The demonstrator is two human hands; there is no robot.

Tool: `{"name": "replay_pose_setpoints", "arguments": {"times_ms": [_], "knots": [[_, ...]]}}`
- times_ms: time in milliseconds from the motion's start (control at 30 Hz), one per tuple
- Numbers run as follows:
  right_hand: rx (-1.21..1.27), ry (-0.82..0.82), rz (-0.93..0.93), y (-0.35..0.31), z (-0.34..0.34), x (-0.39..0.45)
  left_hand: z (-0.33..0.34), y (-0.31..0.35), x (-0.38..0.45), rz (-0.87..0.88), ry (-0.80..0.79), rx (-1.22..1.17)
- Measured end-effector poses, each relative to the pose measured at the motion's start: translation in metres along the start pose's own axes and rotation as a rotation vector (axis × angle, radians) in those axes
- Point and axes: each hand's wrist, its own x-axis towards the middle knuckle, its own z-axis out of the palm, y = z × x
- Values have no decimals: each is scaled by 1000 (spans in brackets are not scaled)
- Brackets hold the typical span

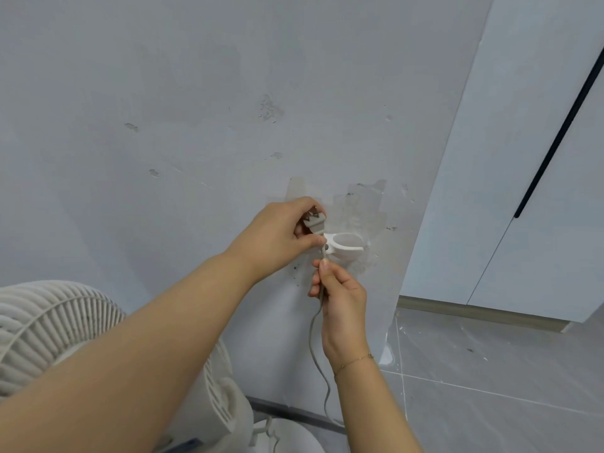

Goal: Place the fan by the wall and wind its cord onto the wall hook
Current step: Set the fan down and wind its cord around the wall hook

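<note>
The left hand [277,233] pinches the grey three-pin plug [314,222] just left of the white plastic ring-shaped wall hook [346,245], while the right hand [340,302] grips the thin grey cord [315,335] directly below.

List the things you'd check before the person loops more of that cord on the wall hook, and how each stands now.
1. Plug gripped: ok, pinched in the left hand.
2. Cord gripped: ok, right hand holds it just below the hook.
3. Cord wound on hook: not ok, no full loops show.
4. Slack free: ok, the cord hangs loose toward the floor.
5. Hook firmly fixed: cannot tell; the wall around it is patchy.
6. Fan by wall: ok.
</note>
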Motion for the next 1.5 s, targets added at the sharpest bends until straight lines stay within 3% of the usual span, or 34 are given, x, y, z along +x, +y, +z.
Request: {"name": "replay_pose_setpoints", "arguments": {"times_ms": [333, 600, 833, 1233, 1500], "knots": [[-22, -2, 24, -6, 1, 3, -1, 1, 6, 10, 7, 88], [149, 24, 111, -3, 6, 8, 2, 4, 5, -7, -18, 71], [144, 55, 66, 1, 9, 8, 3, 7, 6, 1, -9, 57], [-67, 81, -87, 8, 0, 8, 5, 1, 8, -73, -2, -227], [-48, 158, -168, 11, -1, 3, 4, 4, 8, -61, -14, -271]]}}
